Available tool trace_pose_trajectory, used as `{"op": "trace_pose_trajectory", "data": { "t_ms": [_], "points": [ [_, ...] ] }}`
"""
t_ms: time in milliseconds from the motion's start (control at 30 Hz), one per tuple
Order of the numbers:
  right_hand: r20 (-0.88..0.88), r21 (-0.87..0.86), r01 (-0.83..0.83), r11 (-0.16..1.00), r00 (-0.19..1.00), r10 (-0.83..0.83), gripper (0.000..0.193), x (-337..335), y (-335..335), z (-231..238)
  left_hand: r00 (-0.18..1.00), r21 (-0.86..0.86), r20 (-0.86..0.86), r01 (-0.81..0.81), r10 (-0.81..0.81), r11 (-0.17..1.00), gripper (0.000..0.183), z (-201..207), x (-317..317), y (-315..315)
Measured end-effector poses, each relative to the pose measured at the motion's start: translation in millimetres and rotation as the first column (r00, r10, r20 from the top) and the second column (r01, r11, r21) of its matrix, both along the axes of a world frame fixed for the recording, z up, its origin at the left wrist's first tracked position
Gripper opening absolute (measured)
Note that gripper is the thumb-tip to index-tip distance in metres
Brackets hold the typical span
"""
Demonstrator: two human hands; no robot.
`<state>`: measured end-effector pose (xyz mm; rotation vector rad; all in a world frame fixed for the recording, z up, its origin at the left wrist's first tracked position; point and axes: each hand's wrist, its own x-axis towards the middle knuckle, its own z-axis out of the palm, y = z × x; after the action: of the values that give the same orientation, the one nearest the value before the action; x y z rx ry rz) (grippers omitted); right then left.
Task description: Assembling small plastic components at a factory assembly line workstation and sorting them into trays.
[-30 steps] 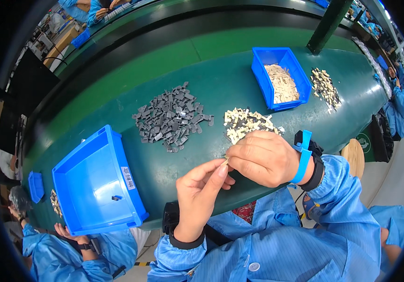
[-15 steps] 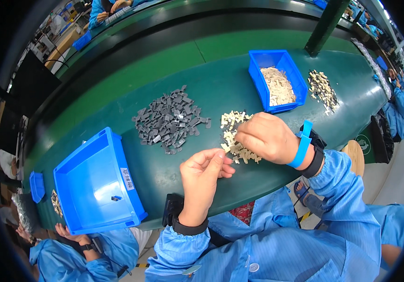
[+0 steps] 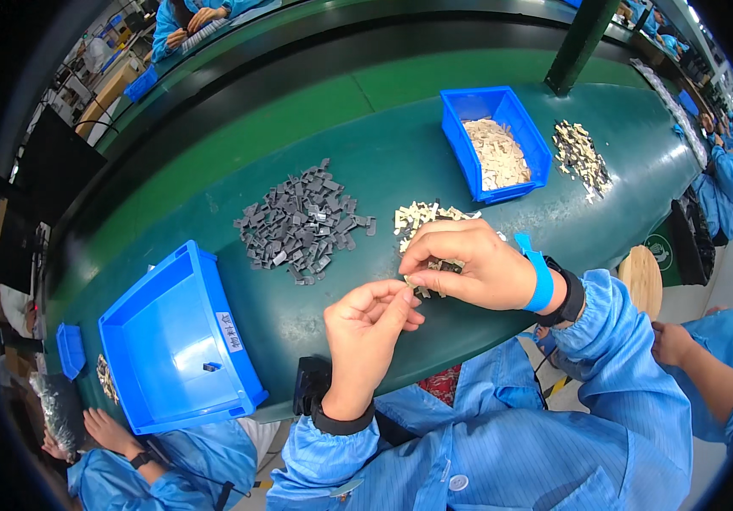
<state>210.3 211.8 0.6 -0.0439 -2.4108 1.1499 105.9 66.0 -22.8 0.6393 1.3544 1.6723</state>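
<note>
Head-worn fisheye, facing down, near left hand (image 3: 365, 328), right hand (image 3: 487, 267).

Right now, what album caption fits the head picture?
Left hand and right hand meet at a pale piece, gray pile beyond.

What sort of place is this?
Probably a factory assembly workshop: a heap of dark gray parts and a cream-and-black heap lie on a long green table, and other people in blue work clothes are nearby.

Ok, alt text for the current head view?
The person's left hand and right hand meet at a small cream piece above a green table. Beyond are a pile of gray parts, a cream-and-black pile and a blue bin of cream pieces; a blue tray with a dark part sits left.
</note>
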Motion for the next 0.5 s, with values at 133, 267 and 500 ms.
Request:
{"op": "trace_pose_trajectory", "data": {
  "t_ms": [133, 267, 500],
  "points": [
    [0.047, -0.253, 0.009, 0.968, 0.999, 0.002, 0.011, 0.2, -8.8, 6.6, 0.999, 0.012, 0.04, 0.002, -0.003, 1.0, 0.012, 9.5, -1.0, -7.1],
    [0.014, -0.257, 0.026, 0.966, 1.0, -0.024, 0.011, 0.1, -15.3, 6.9, 0.994, 0.001, 0.109, 0.003, -0.003, 1.0, 0.014, 16.1, 0.1, -15.1],
    [-0.112, -0.001, -0.038, 0.999, 0.993, 0.038, 0.01, 1.1, -21.8, 3.9, 0.993, 0.07, -0.074, -0.092, 0.097, 0.993, 0.014, 16.8, 8.5, -21.5]
  ]
}}
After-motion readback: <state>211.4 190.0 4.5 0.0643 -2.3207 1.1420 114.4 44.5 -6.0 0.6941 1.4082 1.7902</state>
